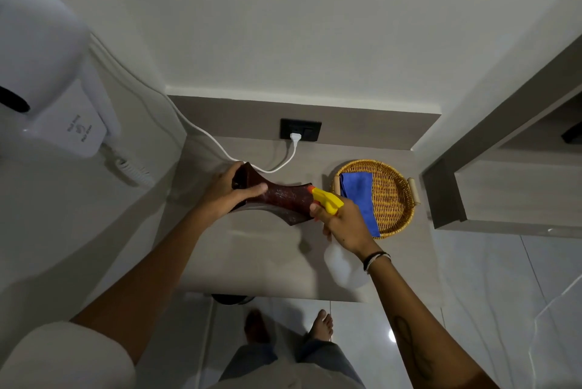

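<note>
Grey countertop (252, 256) fills a white-walled corner. Above it the left hand (226, 192) wraps round the flared end of one dark brown vase (286, 199), held sideways. At the vase's other end the right hand (341, 225) grips one spray bottle (328, 199), its yellow nozzle touching the vase. Just beyond that hand lies one wicker basket (400, 199) with one blue cloth (359, 196). Print on the single wall dryer (41, 73) is too blurred to read.
</note>
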Tool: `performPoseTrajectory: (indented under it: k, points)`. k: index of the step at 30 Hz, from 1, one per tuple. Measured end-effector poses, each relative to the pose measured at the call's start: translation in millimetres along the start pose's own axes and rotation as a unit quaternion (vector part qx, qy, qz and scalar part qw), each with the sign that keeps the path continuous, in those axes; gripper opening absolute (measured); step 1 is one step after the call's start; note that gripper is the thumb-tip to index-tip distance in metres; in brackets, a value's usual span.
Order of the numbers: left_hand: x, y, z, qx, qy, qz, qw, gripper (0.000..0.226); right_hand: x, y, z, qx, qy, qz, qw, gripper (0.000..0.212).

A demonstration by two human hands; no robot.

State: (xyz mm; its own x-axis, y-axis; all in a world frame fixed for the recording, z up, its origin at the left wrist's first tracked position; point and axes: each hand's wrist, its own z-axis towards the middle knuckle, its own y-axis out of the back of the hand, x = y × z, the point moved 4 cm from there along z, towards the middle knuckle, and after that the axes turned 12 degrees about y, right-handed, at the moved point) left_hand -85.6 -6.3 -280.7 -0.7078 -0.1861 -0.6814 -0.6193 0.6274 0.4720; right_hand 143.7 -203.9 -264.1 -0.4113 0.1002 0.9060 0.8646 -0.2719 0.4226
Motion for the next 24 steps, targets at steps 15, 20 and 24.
performPoseTrajectory:
  k: [15, 20, 24]
  points:
    - [-2.6, -0.9, -9.3, -0.036, -0.176, 0.105, 0.978, 0.102, 24.6, -37.8, 34.4, 0.13, 0.089, 0.035, 0.987, 0.039]
    - [-2.8, -1.0, -12.9, -0.048, -0.156, 0.123, 0.979, 0.113, 23.7, -39.0, 34.8, 0.129, 0.089, 0.004, 0.988, 0.039]
    - [-8.0, -1.1, -23.4, -0.043, -0.133, 0.159, 0.977, 0.131, 20.3, -31.2, 30.2, 0.098, 0.082, -0.006, 0.992, 0.044]
